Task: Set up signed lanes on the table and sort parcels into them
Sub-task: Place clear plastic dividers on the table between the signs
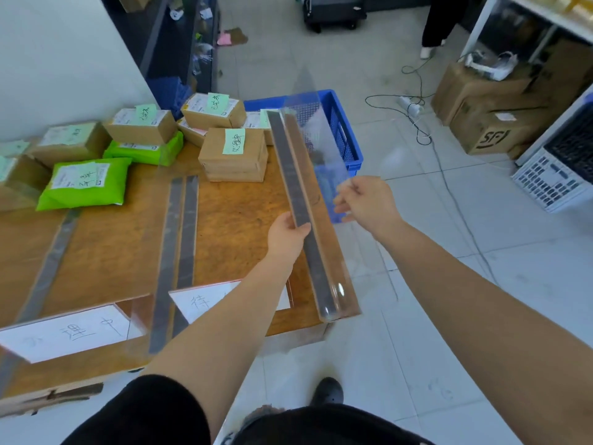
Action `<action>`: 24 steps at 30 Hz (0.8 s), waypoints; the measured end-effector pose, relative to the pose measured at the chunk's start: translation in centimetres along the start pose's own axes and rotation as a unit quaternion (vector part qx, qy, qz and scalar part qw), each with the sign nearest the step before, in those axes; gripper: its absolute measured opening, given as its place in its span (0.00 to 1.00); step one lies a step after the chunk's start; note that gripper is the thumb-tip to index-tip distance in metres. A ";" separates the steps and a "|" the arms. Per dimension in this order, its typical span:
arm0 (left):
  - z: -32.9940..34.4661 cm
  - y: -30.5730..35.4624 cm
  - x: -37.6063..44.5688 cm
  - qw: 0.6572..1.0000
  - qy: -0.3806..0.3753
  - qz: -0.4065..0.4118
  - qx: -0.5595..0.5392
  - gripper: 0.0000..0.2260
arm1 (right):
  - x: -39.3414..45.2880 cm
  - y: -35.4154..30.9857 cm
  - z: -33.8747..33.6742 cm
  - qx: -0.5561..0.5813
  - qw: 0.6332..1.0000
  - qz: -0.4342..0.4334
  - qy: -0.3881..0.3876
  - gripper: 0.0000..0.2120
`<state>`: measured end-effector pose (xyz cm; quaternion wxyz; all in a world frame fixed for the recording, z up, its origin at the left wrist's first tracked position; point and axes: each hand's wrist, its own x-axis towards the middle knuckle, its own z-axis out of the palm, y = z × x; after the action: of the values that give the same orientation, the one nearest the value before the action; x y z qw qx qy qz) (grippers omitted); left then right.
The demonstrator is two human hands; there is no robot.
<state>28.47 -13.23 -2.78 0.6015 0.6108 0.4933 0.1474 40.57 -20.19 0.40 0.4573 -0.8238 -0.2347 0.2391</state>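
pale floor tiles (417,316) spread around a wooden table (122,261) that fills the left side of the view. behind its far right corner sits a blue crate (345,133), and brown cartons (481,107) are stacked further right on the floor. on the table's far half lie cardboard parcels (234,155) with green sticky notes and green mailer bags (85,184). two clear dividers with dark strips already stand lengthwise on the top, one in the middle (178,245) and one at the left (48,268). white paper signs (70,332) with handwriting stand at the near edge between them. a third clear divider (305,220) hangs tilted over the table's right edge; the left hand (288,234) grips its dark strip with thumb on top, while the right hand (365,203) is just beside the clear panel, fingers loosely curled, contact unclear.
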 end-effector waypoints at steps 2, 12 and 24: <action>-1.3 0.6 -0.4 0.999 0.039 0.033 -0.012 0.13 | -1.2 -2.4 0.3 0.014 0.999 -0.031 0.006 0.11; -18.1 -1.1 -4.2 0.974 0.191 0.118 0.010 0.10 | -8.7 -13.9 10.1 0.073 0.982 -0.098 -0.147 0.09; -43.7 -9.2 -16.0 0.921 0.378 0.084 0.049 0.14 | -22.1 -22.2 33.0 0.195 0.938 -0.110 -0.263 0.10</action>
<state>-16.84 -1.91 5.90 0.3252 0.5778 0.6372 0.3928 -0.39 -1.91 8.18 0.5547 -0.5948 -0.3848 0.4364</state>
